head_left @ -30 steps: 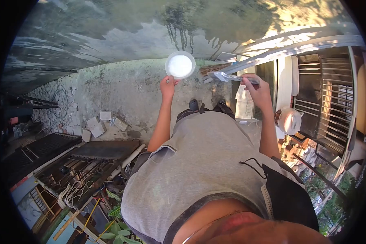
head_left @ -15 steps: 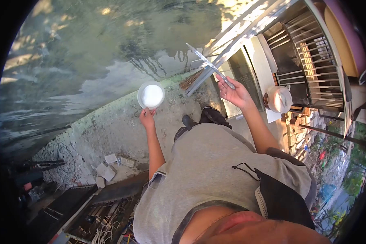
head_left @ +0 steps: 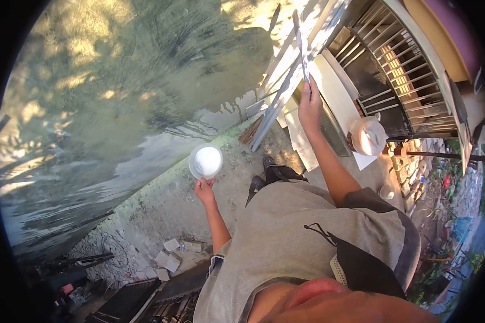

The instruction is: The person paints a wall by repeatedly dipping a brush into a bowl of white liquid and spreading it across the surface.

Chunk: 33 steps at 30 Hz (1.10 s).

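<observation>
- The wall fills the left: mottled grey-green, with dark drip marks near its lower edge and sun patches higher up.
- Pale blocks lie on the ground by the wall's foot, toward the lower left; they look hard and rough.
- The bowl is held up in front of the wall's lower edge, apart from the body. It looks thin-walled and light, perhaps a little bendy; its white contents probably add weight and could slop if it tilts.
- The left hand grips the bowl's near rim. A palm underneath would likely steady it better.
- The floor is grey, worn and stained, probably gritty.
- A broom leans just beside the wall, its bristles low.
- The tool is raised, tip upward, to the right of the bowl. It seems slim, light and fairly stiff, blotched white; its bare handle end looks the best hold, though wet patches may be slippery.
- The right hand is closed round that handle.
- Farther right stand a tub and a barred rack, edging a tight space.
</observation>
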Available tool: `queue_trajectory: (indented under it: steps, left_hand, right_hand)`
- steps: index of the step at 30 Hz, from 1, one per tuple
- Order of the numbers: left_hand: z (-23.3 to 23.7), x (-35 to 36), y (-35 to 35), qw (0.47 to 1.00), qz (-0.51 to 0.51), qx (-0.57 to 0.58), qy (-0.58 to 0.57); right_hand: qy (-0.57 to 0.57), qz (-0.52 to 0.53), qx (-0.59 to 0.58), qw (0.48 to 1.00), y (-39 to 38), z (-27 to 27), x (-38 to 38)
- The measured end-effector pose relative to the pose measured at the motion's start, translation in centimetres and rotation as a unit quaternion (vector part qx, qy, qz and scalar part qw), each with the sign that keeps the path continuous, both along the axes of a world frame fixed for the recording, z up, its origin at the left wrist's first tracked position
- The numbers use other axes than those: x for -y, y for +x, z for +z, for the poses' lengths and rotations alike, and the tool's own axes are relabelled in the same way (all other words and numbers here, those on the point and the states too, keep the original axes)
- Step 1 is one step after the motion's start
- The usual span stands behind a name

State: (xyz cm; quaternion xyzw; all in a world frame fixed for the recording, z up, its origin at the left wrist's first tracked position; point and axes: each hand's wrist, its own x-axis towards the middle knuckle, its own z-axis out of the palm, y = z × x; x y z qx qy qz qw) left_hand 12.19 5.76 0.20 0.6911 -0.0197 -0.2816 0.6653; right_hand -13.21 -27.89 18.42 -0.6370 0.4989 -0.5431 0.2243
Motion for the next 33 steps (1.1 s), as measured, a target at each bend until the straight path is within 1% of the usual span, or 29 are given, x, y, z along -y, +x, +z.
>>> queue_trajectory:
  steps: [4,6,8,10,11,12,13,14,16,17,18,20,21,22,23,24,25,26,28,29,31,32,33]
  left_hand:
    - [-0.1,1.9,-0.1,1.000,-0.012,0.003,0.017]
    - [0.2,3.6,-0.2,1.000,-0.015,0.005,0.014]
    - [1.0,4.9,-0.5,1.000,0.003,-0.014,0.021]
    - [1.6,6.1,-0.9,1.000,0.004,-0.009,0.013]
    - [1.9,6.5,-1.2,1.000,0.007,-0.008,0.009]
    - [1.8,6.6,-1.3,1.000,0.006,-0.005,0.009]
    - [1.5,6.7,-1.4,1.000,-0.003,-0.001,0.012]
    - [1.2,7.0,-1.2,1.000,-0.012,0.005,0.013]
    - [1.1,7.7,-1.1,1.000,-0.013,-0.001,0.010]
    - [1.0,8.0,-1.0,1.000,-0.012,-0.013,0.016]
    - [1.1,8.5,-1.0,1.000,-0.015,-0.009,0.007]
    - [1.6,9.0,-1.1,1.000,-0.012,0.006,0.010]
    - [1.8,9.2,-1.2,1.000,-0.014,0.009,0.003]
    - [2.0,9.5,-1.1,1.000,-0.015,0.008,0.008]
    - [2.1,9.8,-1.0,1.000,-0.015,0.008,0.013]
    - [2.2,10.1,-0.8,1.000,-0.015,0.010,0.005]
    - [2.4,10.2,-0.7,1.000,-0.015,0.002,0.006]
    - [2.5,10.3,-0.6,1.000,-0.017,-0.006,0.009]
    - [1.9,10.2,-0.1,1.000,-0.028,0.003,0.009]
    - [1.6,10.0,0.3,0.999,-0.034,0.009,0.012]
    - [1.5,10.2,0.7,0.999,-0.038,0.004,0.008]
    - [1.4,10.1,1.0,0.999,-0.039,-0.002,0.004]
    - [1.4,9.9,1.4,0.999,-0.041,-0.002,0.004]
  right_hand:
    - [-0.025,-0.037,0.022,0.999,1.6,5.8,8.4]
    - [-0.151,-0.077,0.056,0.984,2.5,8.8,12.5]
    - [-0.178,-0.092,0.063,0.978,2.6,11.1,15.6]
    - [-0.202,-0.104,0.068,0.971,2.8,13.0,18.3]
    - [-0.244,-0.114,0.068,0.961,2.8,13.9,19.6]
    - [-0.283,-0.124,0.068,0.949,2.8,14.8,20.3]
    - [-0.223,-0.094,0.108,0.964,2.5,16.2,20.3]
    - [-0.226,-0.097,0.113,0.963,2.5,17.3,20.4]
    - [-0.268,-0.106,0.084,0.954,2.5,19.7,21.2]
    - [-0.335,-0.125,0.075,0.931,2.4,20.6,22.2]
    - [-0.343,-0.129,0.079,0.927,2.3,21.6,22.5]
    - [-0.292,-0.111,0.077,0.947,1.8,23.2,22.6]
    - [-0.357,-0.123,0.066,0.924,1.7,23.8,23.3]
    - [-0.365,-0.123,0.070,0.920,0.3,21.8,26.4]
    - [-0.164,-0.082,0.100,0.978,-0.6,20.0,29.8]
    - [0.045,-0.036,0.122,0.991,-2.2,20.3,39.8]
    - [-0.399,-0.205,0.067,0.891,1.6,25.2,28.2]
    - [-0.402,-0.208,0.067,0.889,1.6,26.0,26.9]
    - [-0.282,-0.156,0.059,0.945,1.2,26.8,25.8]
    - [-0.281,-0.160,0.059,0.944,1.0,27.1,25.8]
    - [-0.393,-0.194,0.025,0.899,0.7,27.6,26.3]
    - [-0.392,-0.196,0.024,0.898,0.8,27.4,26.3]
    - [-0.344,-0.181,0.029,0.921,1.0,27.0,26.4]
